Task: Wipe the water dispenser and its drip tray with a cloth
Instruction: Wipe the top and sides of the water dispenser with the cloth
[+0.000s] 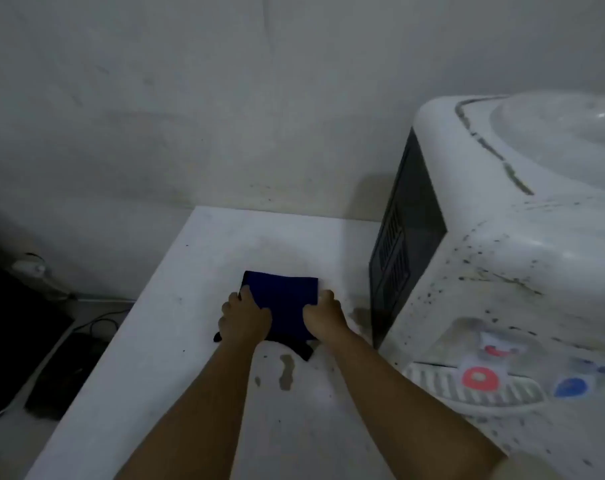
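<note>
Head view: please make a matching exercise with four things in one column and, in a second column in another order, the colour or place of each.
Things:
1. cloth
2. drip tray
3. water dispenser
4. round tap cap

Descriptions:
A. red
B. dark blue, folded, under both hands
C. white with dark specks, at the right on the table
D. slotted, below the taps at the dispenser's front

Pairs: 1-B, 2-D, 3-C, 4-A

The left hand and right hand rest on the cloth on the white table.

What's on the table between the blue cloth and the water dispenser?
Head view: only bare white tabletop, with a darker smudge, separates the blue cloth from the water dispenser. The right hand grips the cloth's edge there.
</note>
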